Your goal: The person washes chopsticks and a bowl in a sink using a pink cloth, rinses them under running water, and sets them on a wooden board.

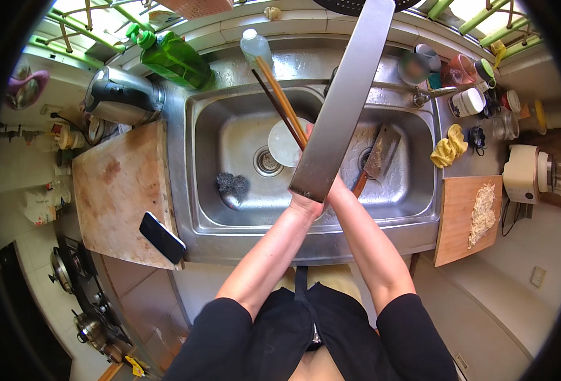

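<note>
Both arms reach over the left basin (209,138) of a double steel sink. A broad flat metal bar (342,102), close to the camera, covers most of both hands. Below the bar's lower end shows the wrist side of my left hand (306,204); my right hand (336,185) shows only at its wrist. Fingertips at the bar's left edge touch or lie near several chopsticks (285,107) and a small white dish (283,145). The chopsticks slant up over the dish. Which hand holds which is hidden. Dark steel wool (233,185) lies beside the drain (267,162).
A cleaver (379,155) lies in the right basin. Green (176,59) and clear (255,46) bottles stand behind the sink. A kettle (123,97) and a phone (162,238) on a board (123,190) are left. At right are a yellow cloth (449,146) and shredded food (482,214) on another board (454,209).
</note>
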Tool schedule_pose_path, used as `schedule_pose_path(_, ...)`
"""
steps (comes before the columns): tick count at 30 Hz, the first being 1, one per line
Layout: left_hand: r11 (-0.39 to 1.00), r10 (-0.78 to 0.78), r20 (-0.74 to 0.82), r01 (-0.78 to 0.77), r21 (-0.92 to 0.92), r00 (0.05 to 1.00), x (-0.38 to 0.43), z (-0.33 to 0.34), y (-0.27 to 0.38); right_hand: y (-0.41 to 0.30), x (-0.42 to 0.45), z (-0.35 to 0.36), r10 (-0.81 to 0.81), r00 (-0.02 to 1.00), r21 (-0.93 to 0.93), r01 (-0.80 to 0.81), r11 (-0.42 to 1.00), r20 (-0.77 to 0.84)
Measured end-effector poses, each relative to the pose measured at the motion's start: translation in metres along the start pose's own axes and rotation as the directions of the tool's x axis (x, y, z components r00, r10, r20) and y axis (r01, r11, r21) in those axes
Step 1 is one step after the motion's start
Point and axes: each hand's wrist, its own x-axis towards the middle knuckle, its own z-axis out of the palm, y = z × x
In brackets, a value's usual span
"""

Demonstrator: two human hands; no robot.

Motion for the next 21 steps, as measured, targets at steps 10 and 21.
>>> schedule_pose_path(10, 0.996, -0.065, 0.029, 0.067, -0.063, 0.997, 0.002, -0.043, 0.001, 0.045, -0.013, 0.015, -0.058, 0.995, -0.316, 0.082, 0.945, 0.084)
schedule_pose_path(21, 0.920, -0.203, -0.439, 0.323, 0.220, 0.875, -0.029, -0.060, 0.022, 0.023, -0.040, 0.030, -0.250, 0.965, -0.317, 0.214, 0.924, -0.076)
